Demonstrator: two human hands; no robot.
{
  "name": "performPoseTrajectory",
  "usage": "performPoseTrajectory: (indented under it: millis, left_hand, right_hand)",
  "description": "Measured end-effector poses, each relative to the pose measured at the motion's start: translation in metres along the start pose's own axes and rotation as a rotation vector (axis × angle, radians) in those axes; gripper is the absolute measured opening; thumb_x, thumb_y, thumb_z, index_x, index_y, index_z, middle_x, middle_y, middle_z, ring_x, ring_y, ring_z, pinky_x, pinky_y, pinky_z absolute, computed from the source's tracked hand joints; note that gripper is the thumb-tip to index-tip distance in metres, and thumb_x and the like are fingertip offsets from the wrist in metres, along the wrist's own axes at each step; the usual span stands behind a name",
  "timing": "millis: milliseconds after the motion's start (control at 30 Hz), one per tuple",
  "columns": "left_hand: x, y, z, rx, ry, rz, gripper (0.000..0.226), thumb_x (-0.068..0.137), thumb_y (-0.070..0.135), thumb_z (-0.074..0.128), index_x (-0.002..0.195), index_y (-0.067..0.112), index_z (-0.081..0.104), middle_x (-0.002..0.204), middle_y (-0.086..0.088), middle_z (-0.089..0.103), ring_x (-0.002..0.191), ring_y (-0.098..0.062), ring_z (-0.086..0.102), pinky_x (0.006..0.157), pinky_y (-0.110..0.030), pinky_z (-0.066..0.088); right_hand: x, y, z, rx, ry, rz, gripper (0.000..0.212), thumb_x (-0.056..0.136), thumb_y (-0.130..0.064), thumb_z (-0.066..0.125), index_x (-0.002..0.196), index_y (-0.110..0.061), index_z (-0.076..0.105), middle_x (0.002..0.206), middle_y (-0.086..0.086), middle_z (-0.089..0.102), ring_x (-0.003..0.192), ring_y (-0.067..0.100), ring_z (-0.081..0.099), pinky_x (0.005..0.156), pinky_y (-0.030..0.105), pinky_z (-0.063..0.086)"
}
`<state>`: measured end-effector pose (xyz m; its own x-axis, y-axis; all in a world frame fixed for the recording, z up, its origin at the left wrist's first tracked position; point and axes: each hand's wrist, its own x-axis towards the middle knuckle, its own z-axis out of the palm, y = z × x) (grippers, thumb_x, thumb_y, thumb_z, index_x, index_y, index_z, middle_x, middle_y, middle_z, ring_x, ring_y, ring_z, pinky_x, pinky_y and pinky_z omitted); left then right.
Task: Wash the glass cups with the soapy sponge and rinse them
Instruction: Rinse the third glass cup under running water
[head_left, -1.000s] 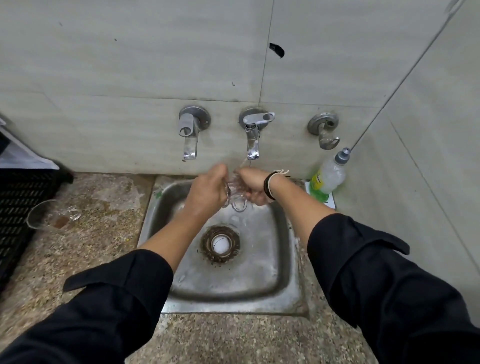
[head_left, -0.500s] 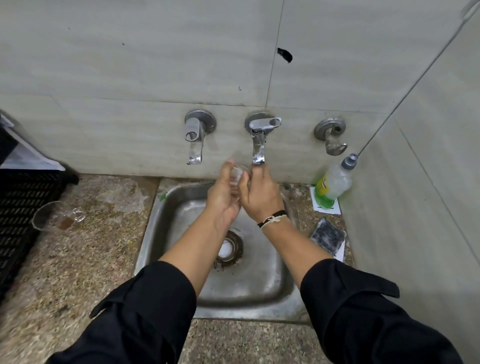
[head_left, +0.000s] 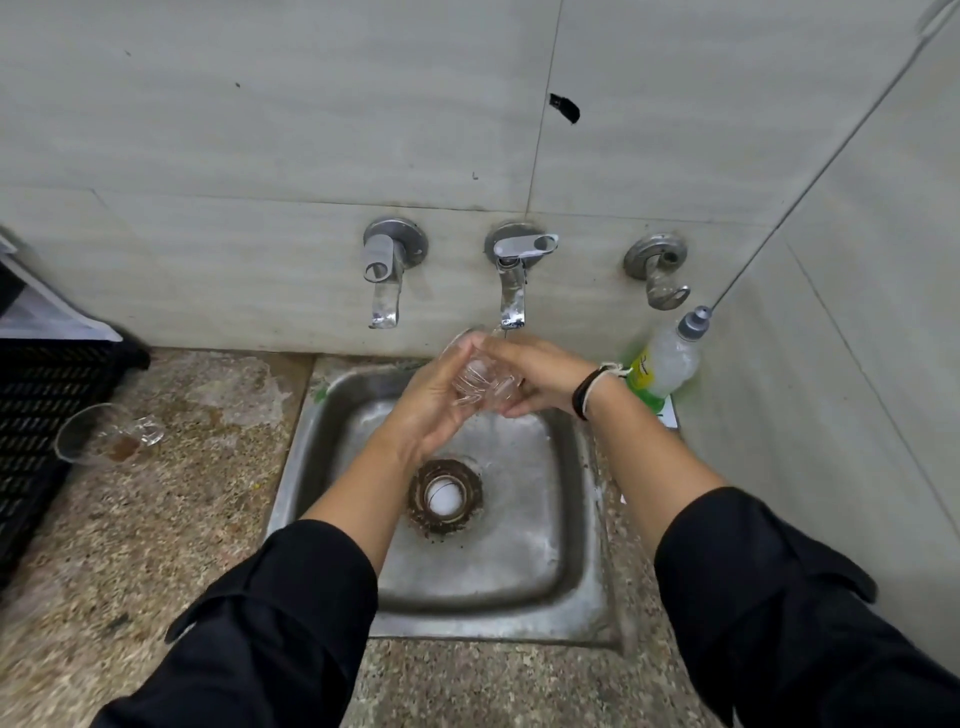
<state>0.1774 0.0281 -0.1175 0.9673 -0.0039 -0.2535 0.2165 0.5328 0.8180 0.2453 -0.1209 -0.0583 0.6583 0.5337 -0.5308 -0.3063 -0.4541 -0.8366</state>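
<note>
A clear glass cup (head_left: 480, 384) is held between both hands over the steel sink (head_left: 524, 571), just under the middle tap (head_left: 511, 291), from which water runs. My left hand (head_left: 434, 405) grips the cup from the left. My right hand (head_left: 535, 376) holds it from the right, fingers curled around it. A second glass cup (head_left: 98, 434) with a brown residue lies on its side on the counter at the left. No sponge is in view.
A dish soap bottle (head_left: 662, 364) stands in the right corner by the wall. A black crate (head_left: 36, 415) sits at the far left. Another tap (head_left: 384, 275) and a wall fitting (head_left: 660, 270) flank the middle tap. The drain (head_left: 444, 496) lies in the sink's middle.
Both hands have come down from the tap's spout and turned the cup, which now lies sideways between them. My right wrist has swung to the right.
</note>
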Motion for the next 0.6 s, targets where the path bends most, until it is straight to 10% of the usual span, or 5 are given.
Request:
performPoseTrajectory:
  millis: [133,233,367,433,600]
  left_hand:
    - [0.002,0.004,0.002,0.625,0.225,0.143,0.072,0.089,0.078,0.041,0.094,0.015,0.077,0.068,-0.002,0.07,0.063,-0.014,0.066,0.061,-0.031,0.052]
    - [0.012,-0.002,-0.003,0.964,0.426,0.36,0.084,0.089,0.084,0.028,0.085,0.013,0.072,0.067,-0.003,0.069,0.068,-0.02,0.068,0.06,-0.033,0.051]
    - [0.03,-0.022,0.003,0.399,0.69,0.198,0.067,0.088,0.072,0.046,0.103,0.009,0.062,0.09,-0.009,0.071,0.087,-0.031,0.07,0.07,-0.041,0.055]
    - [0.037,-0.025,0.001,0.194,0.595,0.084,0.053,0.095,0.056,0.048,0.109,0.009,0.066,0.1,-0.012,0.075,0.096,-0.033,0.073,0.079,-0.044,0.059]
    - [0.015,-0.028,-0.004,0.699,0.392,0.232,0.026,0.105,0.041,0.037,0.103,0.02,0.051,0.092,-0.001,0.06,0.083,-0.017,0.061,0.084,-0.046,0.054]
  right_hand:
    - [-0.001,0.0,-0.002,0.063,-0.181,0.077,0.069,0.086,-0.073,0.054,0.126,-0.018,0.057,0.109,0.022,0.072,0.088,0.036,0.073,0.08,0.045,0.06]
    - [0.003,0.005,0.023,0.171,0.059,-0.039,0.061,0.084,-0.069,0.062,0.123,-0.023,0.059,0.095,0.008,0.071,0.068,0.024,0.069,0.078,0.044,0.061]
    - [0.016,0.021,0.061,0.243,0.506,-0.128,0.062,0.086,-0.068,0.06,0.115,-0.014,0.053,0.082,0.002,0.066,0.058,0.018,0.065,0.052,0.035,0.058]
    - [0.024,0.032,0.074,0.222,0.621,-0.163,0.06,0.083,-0.074,0.058,0.113,-0.024,0.044,0.091,0.003,0.069,0.073,0.022,0.069,0.064,0.042,0.061]
    - [0.034,0.036,0.054,0.122,0.63,-0.216,0.062,0.092,-0.053,0.061,0.136,-0.014,0.043,0.134,0.007,0.056,0.12,0.023,0.057,0.1,0.035,0.044]
